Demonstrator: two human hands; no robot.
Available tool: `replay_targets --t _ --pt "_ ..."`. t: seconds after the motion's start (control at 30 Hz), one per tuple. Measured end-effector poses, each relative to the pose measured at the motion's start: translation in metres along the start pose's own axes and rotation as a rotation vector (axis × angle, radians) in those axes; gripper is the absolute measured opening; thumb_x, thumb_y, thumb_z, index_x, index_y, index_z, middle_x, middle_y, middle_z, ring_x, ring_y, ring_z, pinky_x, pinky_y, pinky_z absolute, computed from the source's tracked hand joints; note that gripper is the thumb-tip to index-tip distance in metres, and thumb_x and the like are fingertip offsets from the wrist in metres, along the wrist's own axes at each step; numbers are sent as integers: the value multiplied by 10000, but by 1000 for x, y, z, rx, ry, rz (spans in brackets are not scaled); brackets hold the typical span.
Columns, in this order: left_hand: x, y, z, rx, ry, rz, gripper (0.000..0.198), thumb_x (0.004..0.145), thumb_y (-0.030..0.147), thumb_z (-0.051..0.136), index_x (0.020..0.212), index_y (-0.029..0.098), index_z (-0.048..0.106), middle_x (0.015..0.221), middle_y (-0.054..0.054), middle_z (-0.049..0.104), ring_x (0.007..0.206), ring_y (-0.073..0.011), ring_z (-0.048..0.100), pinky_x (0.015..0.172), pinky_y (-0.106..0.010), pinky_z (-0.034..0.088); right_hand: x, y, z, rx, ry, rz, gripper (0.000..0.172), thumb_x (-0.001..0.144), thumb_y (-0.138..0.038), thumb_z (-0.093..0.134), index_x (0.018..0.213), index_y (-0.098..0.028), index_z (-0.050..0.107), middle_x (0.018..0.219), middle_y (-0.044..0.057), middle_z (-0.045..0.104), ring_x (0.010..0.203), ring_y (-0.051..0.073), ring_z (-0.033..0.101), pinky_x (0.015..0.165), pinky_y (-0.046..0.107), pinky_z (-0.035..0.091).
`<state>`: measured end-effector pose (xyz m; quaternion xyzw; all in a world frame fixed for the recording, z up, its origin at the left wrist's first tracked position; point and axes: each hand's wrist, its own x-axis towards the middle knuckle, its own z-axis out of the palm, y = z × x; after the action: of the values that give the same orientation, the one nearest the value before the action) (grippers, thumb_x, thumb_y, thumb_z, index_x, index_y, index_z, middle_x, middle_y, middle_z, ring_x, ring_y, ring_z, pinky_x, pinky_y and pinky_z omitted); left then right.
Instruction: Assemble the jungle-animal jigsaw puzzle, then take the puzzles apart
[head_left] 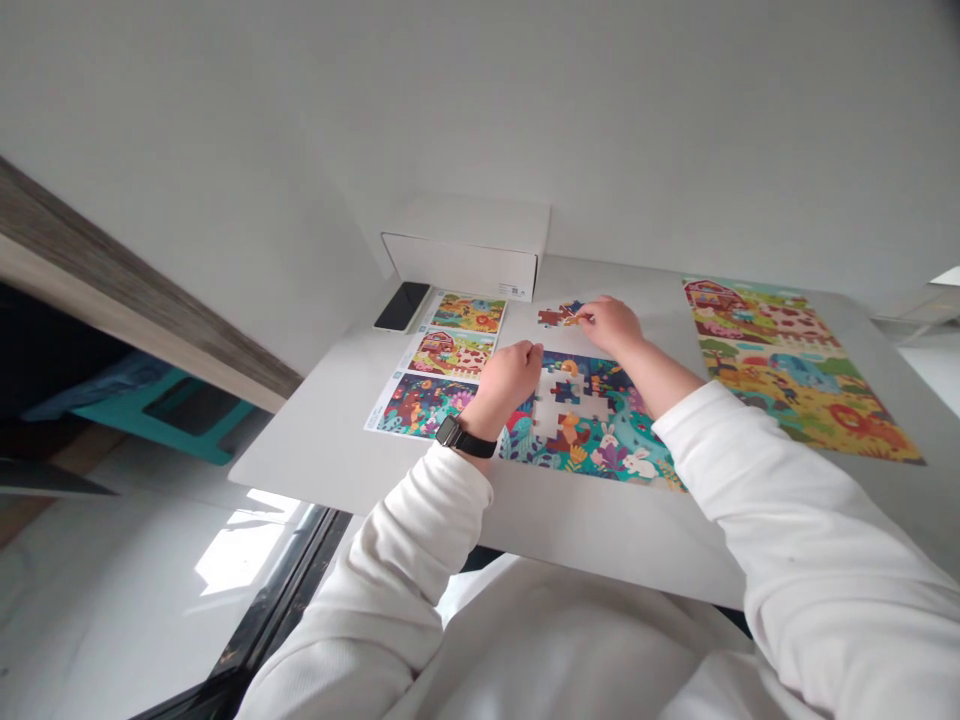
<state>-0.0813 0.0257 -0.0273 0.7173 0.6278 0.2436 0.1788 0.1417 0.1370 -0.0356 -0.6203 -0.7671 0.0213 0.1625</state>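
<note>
A partly built jigsaw puzzle (600, 430) with a blue jungle scene and rabbits lies in front of me on the white table (315, 440); a bare gap shows in its middle. My left hand (510, 380), with a dark watch at the wrist, rests curled at the puzzle's left edge. My right hand (611, 322) reaches past the puzzle's far edge and pinches at a few loose puzzle pieces (555, 315). Whether the left hand holds a piece is hidden.
A sheet of three reference pictures (450, 365) lies left of the puzzle. A black phone (403, 305) and a white box (465, 260) sit at the back by the wall. A finished farm puzzle (787, 365) lies to the right. A teal stool (180, 410) stands below left.
</note>
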Motion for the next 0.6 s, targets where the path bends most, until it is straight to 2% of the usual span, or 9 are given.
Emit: replay_targets --t 0.13,0.23,0.33,0.43,0.6 --pt "4 -2 2 -224 -8 -10 417 1088 458 480 778 213 615 759 -38 724 691 -166 617 637 -276 391 -30 0 -23 186 130 -157 292 989 -252 635 1161 -250 870 1131 111 711 979 260 679 943 389 536" --pt "4 1 5 -514 -144 -89 422 1085 525 463 867 209 637 777 -15 740 548 -112 550 547 -248 389 -65 0 -39 299 144 -262 293 975 -222 651 1141 -305 878 1103 84 705 969 252 680 931 388 551" --pt "0 8 9 -756 -305 -137 387 1067 543 498 1008 201 669 952 -47 785 533 -86 568 464 -217 374 -101 0 -46 362 143 -296 335 966 -179 632 1116 -346 881 1070 60 723 1005 245 692 930 379 560" --pt "-9 16 13 -826 -423 -99 337 1012 509 617 1029 184 704 1041 -77 782 590 -82 601 438 -189 366 -127 3 -46 409 156 -290 361 950 -155 621 1093 -357 883 1050 49 748 981 232 708 907 372 572" --pt "-16 21 21 -865 -521 -54 342 912 484 766 1086 190 734 996 -65 771 596 -73 585 442 -169 366 -144 11 -37 477 159 -258 380 950 -170 596 1115 -370 874 1039 38 777 984 221 728 916 373 594"
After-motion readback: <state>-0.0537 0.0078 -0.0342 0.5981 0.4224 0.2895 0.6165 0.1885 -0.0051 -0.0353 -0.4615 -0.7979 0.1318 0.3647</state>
